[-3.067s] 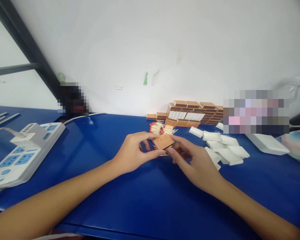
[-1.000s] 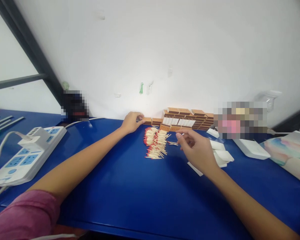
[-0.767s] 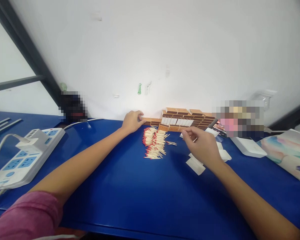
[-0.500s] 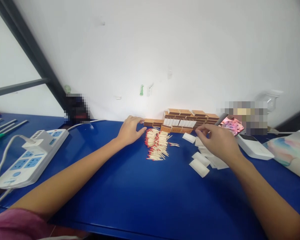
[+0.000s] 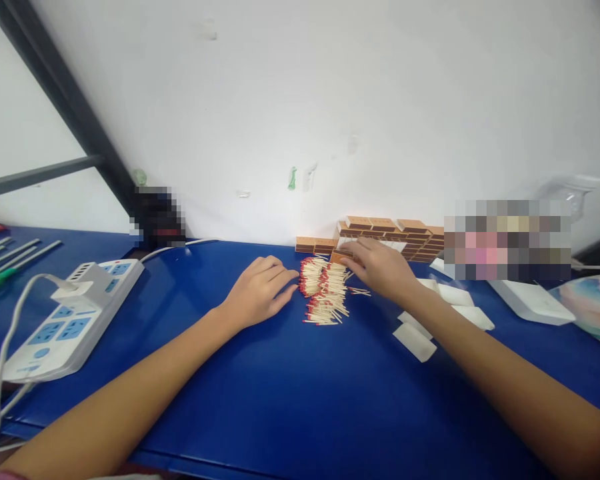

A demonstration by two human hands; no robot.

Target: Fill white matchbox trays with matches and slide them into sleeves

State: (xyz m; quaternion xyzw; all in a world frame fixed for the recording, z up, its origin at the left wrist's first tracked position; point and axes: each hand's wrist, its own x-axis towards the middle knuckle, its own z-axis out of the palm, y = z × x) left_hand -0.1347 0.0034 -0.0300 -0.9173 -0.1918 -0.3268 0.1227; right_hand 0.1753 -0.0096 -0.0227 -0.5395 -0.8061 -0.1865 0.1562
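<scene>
My left hand (image 5: 260, 290) lies palm down on the blue table (image 5: 290, 393), fingers apart, with its fingertips just left of a loose pile of red-tipped matches (image 5: 325, 290). My right hand (image 5: 380, 267) reaches over the pile's far right side. Its outstretched fingertips rest on the front row of the orange matchbox stack (image 5: 400, 233) at the wall. I see nothing held in either hand. Several white inner trays (image 5: 415, 340) lie scattered beside my right forearm.
A white power strip (image 5: 75, 313) with a plugged cable sits at the left, with tools (image 5: 5, 257) beyond it. A flat white device (image 5: 530, 300) and a tissue pack (image 5: 593, 307) lie at the right. A white wall closes off the table's far side.
Both hands first held an orange matchbox over the matches. My left hand set it at the stack's left end, then drew back beside the pile. My right hand swept from the trays to the stack.
</scene>
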